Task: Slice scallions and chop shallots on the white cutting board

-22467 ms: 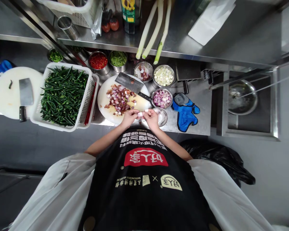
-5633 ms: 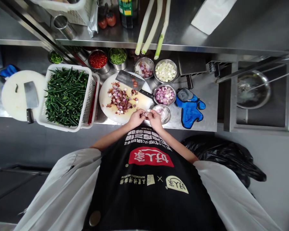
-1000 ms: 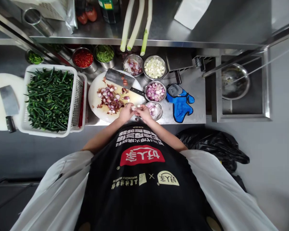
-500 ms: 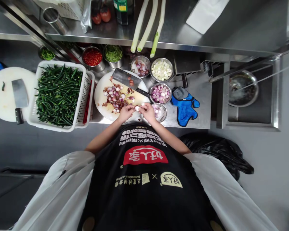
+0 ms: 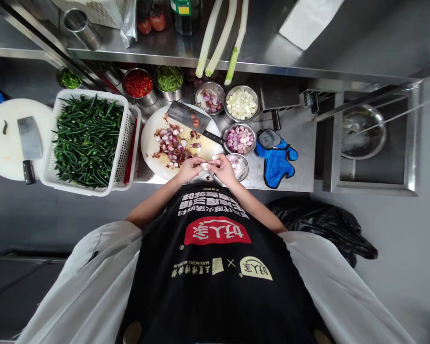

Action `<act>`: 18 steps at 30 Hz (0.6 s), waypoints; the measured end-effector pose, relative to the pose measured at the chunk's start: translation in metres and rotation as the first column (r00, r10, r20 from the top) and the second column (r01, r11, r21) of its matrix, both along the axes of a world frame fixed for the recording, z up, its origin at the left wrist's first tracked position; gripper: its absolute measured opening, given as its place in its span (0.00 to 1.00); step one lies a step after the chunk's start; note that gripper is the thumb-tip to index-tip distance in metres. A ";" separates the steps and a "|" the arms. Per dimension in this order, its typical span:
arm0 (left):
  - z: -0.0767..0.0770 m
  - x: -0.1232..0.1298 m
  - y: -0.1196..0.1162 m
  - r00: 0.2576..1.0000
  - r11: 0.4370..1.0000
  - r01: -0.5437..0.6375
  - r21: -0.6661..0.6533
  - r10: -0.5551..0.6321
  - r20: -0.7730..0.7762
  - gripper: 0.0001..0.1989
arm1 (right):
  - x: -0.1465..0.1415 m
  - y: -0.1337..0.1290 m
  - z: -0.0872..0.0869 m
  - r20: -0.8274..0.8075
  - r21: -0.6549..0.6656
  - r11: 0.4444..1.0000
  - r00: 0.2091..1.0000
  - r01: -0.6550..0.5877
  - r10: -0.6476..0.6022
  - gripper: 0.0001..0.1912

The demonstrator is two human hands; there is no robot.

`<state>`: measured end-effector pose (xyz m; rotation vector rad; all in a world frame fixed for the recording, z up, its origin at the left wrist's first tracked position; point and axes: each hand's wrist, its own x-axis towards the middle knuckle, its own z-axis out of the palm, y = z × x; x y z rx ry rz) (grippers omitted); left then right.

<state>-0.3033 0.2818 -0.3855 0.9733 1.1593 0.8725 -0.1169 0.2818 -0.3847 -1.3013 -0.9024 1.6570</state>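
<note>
My left hand (image 5: 189, 169) and my right hand (image 5: 223, 169) meet at the near edge of the round white cutting board (image 5: 148, 129). Between their closed fingertips is a small pale shallot (image 5: 204, 166), pinched from both sides. A white patch (image 5: 214, 157) shows at a right-hand finger; I cannot make out what it is. Unpeeled shallots and brown skins (image 5: 174, 145) lie heaped on the board. Behind them rests a cleaver (image 5: 186, 116) with its black handle pointing right. Just beyond my right hand stands a metal bowl of pale and purple pieces (image 5: 240, 167).
Peeled shallots fill a bowl (image 5: 240, 139), with white cubes in another bowl (image 5: 241, 102) behind. A blue cloth (image 5: 277, 162) lies to the right. Left stands a basket of green chillies (image 5: 89, 141); beyond it, a second cleaver (image 5: 30, 138). Leeks (image 5: 220, 38) overhang the shelf (image 5: 265, 62).
Both hands stay in nearly the same place, with the fingers shifting slightly around the shallot. The whole view has moved a little; the bowls and board stand as before.
</note>
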 end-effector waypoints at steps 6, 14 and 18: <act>0.009 0.004 -0.010 0.998 0.999 -0.034 0.035 0.036 -0.055 0.07 | 0.000 -0.006 0.001 -0.034 0.005 1.000 0.999 -0.012 0.012 0.28; 0.012 0.001 -0.010 1.000 0.999 0.026 0.023 -0.025 -0.017 0.11 | 0.000 -0.015 0.003 0.040 0.042 0.999 0.999 0.013 -0.015 0.26; 0.009 0.003 -0.013 1.000 1.000 0.011 -0.019 -0.011 0.010 0.09 | 0.000 -0.019 0.000 -0.004 0.044 0.999 1.000 0.003 -0.003 0.29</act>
